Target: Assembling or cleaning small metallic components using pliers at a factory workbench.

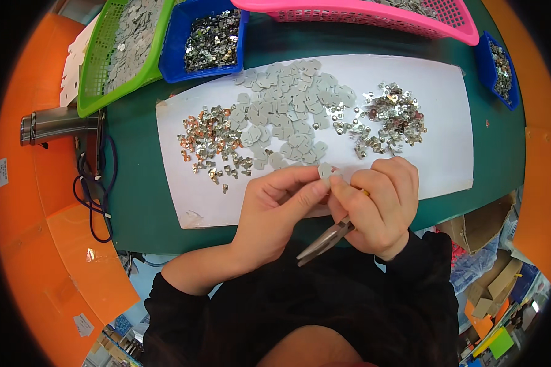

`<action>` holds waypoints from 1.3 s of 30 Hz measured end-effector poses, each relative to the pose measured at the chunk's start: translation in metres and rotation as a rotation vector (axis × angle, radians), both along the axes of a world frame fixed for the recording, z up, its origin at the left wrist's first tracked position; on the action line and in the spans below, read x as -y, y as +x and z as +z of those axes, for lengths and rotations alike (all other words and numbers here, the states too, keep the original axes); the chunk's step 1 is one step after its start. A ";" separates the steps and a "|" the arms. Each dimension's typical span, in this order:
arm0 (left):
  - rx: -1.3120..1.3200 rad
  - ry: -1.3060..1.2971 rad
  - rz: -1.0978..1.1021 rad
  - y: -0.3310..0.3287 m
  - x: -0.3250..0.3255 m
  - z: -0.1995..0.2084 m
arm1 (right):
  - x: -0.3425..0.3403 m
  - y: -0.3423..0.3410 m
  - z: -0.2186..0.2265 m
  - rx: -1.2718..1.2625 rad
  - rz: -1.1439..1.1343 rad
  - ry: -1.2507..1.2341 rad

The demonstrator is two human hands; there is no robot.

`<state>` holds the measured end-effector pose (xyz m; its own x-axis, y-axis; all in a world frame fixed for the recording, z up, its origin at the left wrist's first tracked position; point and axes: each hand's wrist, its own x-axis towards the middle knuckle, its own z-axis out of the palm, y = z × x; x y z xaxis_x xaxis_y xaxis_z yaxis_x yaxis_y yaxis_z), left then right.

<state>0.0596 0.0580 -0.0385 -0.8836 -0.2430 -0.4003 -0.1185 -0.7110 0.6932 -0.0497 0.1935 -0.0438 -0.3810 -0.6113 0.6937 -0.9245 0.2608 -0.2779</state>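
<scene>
Between the thumb and index finger of my left hand (275, 205) is a small light-grey flat piece (326, 170). My right hand (376, 205) meets it there, its fingertips at the piece's right edge. Tucked in that same right hand is a pair of pliers (324, 241), jaws pointing down and to the left. Whether the right fingertips also pinch a tiny metal part is hidden. Beyond my hands lie a spread of matching grey pieces (288, 104), coppery and silvery metal clips (211, 137) to the left, and shiny metal parts (398, 116) to the right.
The parts lie on a white sheet (441, 165) over a green table (134, 183). Along the back stand a green basket (87, 92), a blue bin (171, 61) and a pink basket (373, 19). Another blue bin (487, 64) is at far right. A metal cylinder (61, 125) with a cord stands left.
</scene>
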 end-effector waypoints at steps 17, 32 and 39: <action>0.057 -0.332 -0.194 -0.018 0.055 0.010 | 0.004 -0.055 0.014 0.275 -0.049 0.387; 0.019 -0.481 -0.197 -0.012 0.059 0.003 | 0.014 -0.054 0.030 0.432 0.044 0.311; -0.013 -0.244 -0.162 -0.012 0.052 0.002 | 0.032 -0.025 0.033 0.948 0.090 0.052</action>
